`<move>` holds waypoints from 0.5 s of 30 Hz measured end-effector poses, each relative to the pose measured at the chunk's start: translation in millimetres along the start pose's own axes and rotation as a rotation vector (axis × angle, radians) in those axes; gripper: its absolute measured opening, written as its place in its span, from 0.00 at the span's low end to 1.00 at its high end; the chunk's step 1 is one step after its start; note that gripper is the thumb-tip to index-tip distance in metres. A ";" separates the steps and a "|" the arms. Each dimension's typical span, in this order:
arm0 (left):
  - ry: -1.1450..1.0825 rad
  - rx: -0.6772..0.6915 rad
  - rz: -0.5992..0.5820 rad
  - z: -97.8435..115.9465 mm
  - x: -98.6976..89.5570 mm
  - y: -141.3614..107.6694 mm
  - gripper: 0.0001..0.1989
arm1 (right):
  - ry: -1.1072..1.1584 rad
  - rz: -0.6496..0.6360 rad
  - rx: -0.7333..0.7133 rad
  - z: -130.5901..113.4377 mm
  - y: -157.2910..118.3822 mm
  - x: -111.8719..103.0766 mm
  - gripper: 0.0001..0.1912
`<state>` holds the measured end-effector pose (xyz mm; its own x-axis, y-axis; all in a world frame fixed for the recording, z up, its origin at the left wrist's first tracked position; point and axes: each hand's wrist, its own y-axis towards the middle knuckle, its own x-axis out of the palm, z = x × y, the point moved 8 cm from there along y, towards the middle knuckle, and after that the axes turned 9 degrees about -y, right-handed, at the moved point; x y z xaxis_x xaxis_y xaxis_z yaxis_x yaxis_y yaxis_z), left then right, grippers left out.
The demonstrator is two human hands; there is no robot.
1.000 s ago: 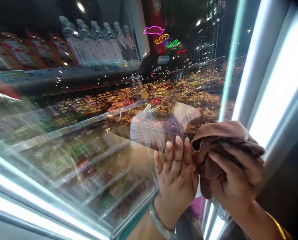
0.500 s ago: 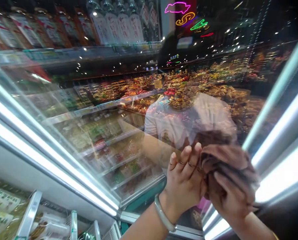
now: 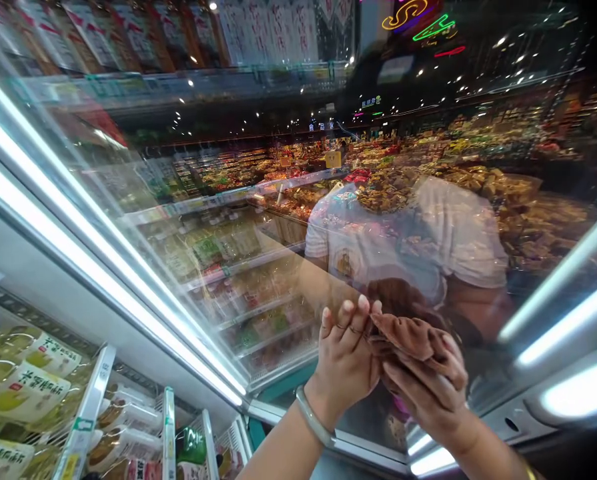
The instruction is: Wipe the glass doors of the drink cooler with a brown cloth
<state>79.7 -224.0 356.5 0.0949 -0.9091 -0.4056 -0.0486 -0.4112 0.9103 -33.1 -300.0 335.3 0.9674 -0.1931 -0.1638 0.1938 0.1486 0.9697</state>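
My left hand [image 3: 345,360] rests against a glass panel [image 3: 278,300] with its fingers stretched upward. A pale bangle [image 3: 314,419] circles that wrist, and rings show on the fingers. Close beside it on the right, my right hand [image 3: 431,393] grips a crumpled brown cloth [image 3: 408,337] at the glass. Folds of the cloth hide part of the fingers. The panel mirrors the cloth and a person in a white T-shirt [image 3: 378,247].
At the lower left, chilled shelves carry bottles with white labels [image 3: 33,387], split by metal shelf rails [image 3: 91,407]. Bright light tubes [image 3: 103,247] run along both sides. Bottles [image 3: 98,33], shelves and neon signs appear through or reflected in the glass.
My right hand and the brown cloth have moved left in the view. My left hand stays against the glass, slightly further left. The camera view has shifted, showing more bottles at lower left.
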 end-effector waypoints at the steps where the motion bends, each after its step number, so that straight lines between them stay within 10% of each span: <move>1: -0.001 0.014 0.000 0.3 1.1 -3.9 0.36 | -0.012 0.020 0.019 1.9 -1.6 -2.5 0.23; 6: -0.023 -0.024 0.049 -14.7 -6.6 -13.2 0.36 | 0.001 0.168 0.099 -12.1 26.9 6.8 0.26; 11: 0.065 -0.059 0.082 -54.4 -29.0 -25.7 0.34 | 0.025 -0.034 -0.060 -52.9 30.2 40.7 0.18; 15: 0.093 -0.060 0.061 -71.5 -39.1 -31.1 0.35 | 0.016 0.009 0.024 -44.0 34.6 28.9 0.28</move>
<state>148.6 -170.9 350.0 0.1856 -0.9209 -0.3427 0.0023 -0.3484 0.9374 8.7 -257.7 356.2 0.9716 -0.1762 -0.1578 0.1814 0.1272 0.9752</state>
